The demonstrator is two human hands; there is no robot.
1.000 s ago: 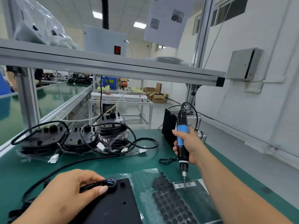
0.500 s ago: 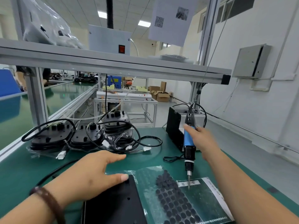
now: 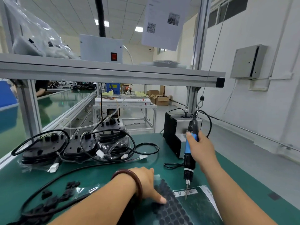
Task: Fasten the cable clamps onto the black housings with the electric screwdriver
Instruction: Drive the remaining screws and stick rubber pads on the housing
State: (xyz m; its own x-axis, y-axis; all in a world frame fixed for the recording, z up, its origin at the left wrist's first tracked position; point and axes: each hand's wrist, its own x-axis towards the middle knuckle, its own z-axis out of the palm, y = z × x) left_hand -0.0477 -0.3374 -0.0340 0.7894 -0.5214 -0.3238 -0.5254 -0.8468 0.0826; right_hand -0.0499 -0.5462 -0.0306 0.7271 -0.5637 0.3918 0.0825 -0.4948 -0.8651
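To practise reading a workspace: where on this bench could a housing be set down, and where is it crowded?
Free: green mat right of the right forearm; a smaller patch between the left hand and the stacked housings. Crowded: cables back left, loose clamps front left, pad sheet centre.

Your green worktop (image 3: 100, 177) carries bagged black housings (image 3: 43, 148) far left, loose clamps (image 3: 73, 184) near left, pad sheet (image 3: 175, 208) at near edge.

White wall (image 3: 263, 120) and grey wall box (image 3: 245, 62) at right, aluminium shelf (image 3: 113, 73) across mid-frame, ceiling lights (image 3: 138, 29) above centre.
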